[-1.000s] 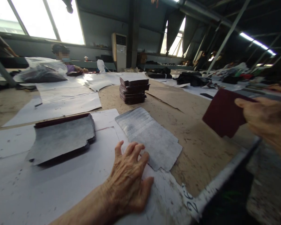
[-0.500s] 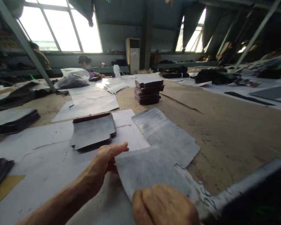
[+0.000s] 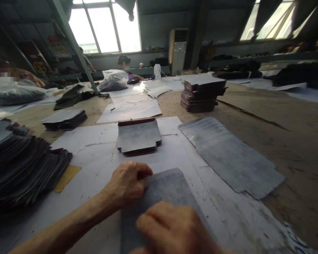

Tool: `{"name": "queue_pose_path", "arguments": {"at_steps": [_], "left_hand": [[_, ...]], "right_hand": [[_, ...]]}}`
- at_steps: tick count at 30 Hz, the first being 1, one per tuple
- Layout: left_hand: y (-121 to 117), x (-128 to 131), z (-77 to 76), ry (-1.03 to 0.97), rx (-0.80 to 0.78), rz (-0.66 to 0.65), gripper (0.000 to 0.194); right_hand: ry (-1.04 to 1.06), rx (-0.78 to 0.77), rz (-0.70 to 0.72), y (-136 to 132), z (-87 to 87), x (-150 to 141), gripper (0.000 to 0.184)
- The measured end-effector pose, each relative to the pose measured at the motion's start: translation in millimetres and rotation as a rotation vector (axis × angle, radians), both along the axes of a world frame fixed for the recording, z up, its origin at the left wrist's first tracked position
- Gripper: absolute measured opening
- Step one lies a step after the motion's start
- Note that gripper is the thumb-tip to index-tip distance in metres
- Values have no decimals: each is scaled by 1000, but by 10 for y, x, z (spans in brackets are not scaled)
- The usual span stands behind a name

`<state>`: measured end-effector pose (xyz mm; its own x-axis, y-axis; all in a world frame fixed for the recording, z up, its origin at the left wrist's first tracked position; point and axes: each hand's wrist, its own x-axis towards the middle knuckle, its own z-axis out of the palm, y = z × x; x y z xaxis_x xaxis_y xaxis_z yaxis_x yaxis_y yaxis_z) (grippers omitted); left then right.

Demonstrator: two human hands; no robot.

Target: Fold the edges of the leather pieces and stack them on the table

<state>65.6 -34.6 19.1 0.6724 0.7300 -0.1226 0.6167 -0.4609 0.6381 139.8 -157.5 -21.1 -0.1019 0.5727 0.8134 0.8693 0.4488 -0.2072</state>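
Note:
Directly before me a grey fabric-like piece (image 3: 169,183) lies lengthwise on white paper. At its upper left edge is my left hand (image 3: 129,181), fingers bent and thumb close to the index finger, pinching the edge. Over the lower part of that piece is my right hand (image 3: 172,225), curled and slightly blurred; its fingertips are hidden, so what they hold cannot be made out. To the right lies a similar grey piece (image 3: 230,158), flat with a notched lower end. Beyond my left hand rests a small stack of grey pieces with dark red edges (image 3: 139,135).
A tall fanned stack of dark pieces (image 3: 29,165) stands at left, beside a yellow scrap (image 3: 67,178). Farther back are a dark red stack (image 3: 201,95), a low stack (image 3: 65,118), plastic bags (image 3: 112,81) and a slanting pole (image 3: 74,46). People sit across the table.
My view has swung left. The grey piece has turned and now lies lengthwise before me. My left hand has gone from stretched fingers to a bent pinch; my right hand has moved over the piece.

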Motion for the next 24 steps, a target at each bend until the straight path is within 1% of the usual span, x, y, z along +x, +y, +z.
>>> {"name": "queue_pose_path", "arguments": {"at_steps": [1,2,3,4,6,9,11,15,19,24], "left_hand": [[-7,-9,-24,-31,23,-3,31],[-12,-16,-51,-56,54,-12,30],[-15,-19,-77,-79,94,-30,30],[-15,-21,-103,-100,135,-52,30],[-14,-20,-145,-147,211,-90,30],[-3,-23,-186,-198,304,-154,28],[10,-34,-202,-223,365,-216,27],[42,-66,-233,-311,517,-341,26],[64,-96,-263,-390,645,-484,33],[54,-130,-275,-340,664,-588,32]], "right_hand": [[64,-57,59,18,87,143,28],[48,-188,114,44,173,305,16],[29,-292,86,80,248,474,5],[-6,-341,48,123,304,638,9],[-103,-440,2,218,354,916,21],[-205,-537,28,323,310,1139,29],[-208,-550,60,345,260,1179,25],[-172,-462,115,305,204,1178,14],[-229,-379,130,234,176,1181,24],[-342,-320,103,172,149,1171,31]]}}
